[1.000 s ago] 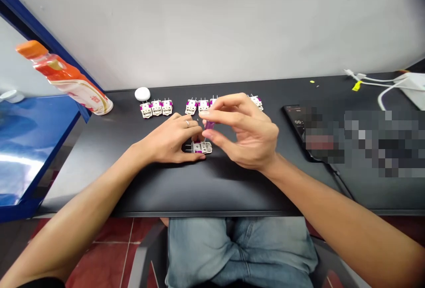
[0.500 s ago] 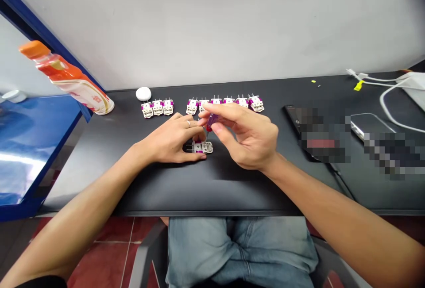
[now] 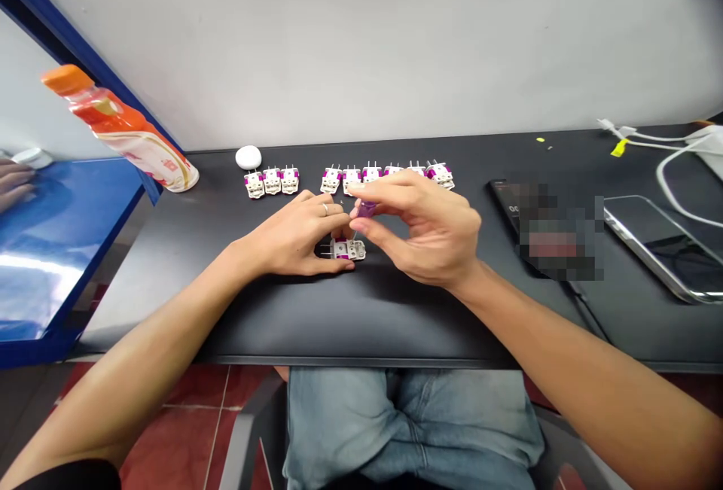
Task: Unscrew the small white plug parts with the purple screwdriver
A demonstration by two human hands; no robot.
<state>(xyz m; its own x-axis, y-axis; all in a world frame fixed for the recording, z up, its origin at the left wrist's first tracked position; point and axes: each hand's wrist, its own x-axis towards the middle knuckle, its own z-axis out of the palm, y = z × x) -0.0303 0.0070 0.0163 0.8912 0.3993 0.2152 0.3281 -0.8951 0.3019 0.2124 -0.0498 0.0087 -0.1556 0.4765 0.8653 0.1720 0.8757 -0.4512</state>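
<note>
My left hand (image 3: 294,238) lies on the black desk (image 3: 361,309) and pinches a small white and purple plug part (image 3: 347,250) flat against the surface. My right hand (image 3: 426,230) is closed round a small screwdriver with a purple handle (image 3: 366,209), held upright with its tip down on that part. Behind my hands, a row of matching plug parts stands along the back of the desk: three on the left (image 3: 272,181) and several more on the right (image 3: 384,172).
An orange-capped bottle (image 3: 121,131) leans at the left by a blue table (image 3: 50,241), where another person's hand (image 3: 14,180) shows. A white round object (image 3: 248,156) sits near the wall. Phones (image 3: 658,245) and white cables (image 3: 672,155) lie at the right.
My right hand has turned the screwdriver between its fingers over the part. The left hand has stayed in place. Another person's hand has appeared at the far left.
</note>
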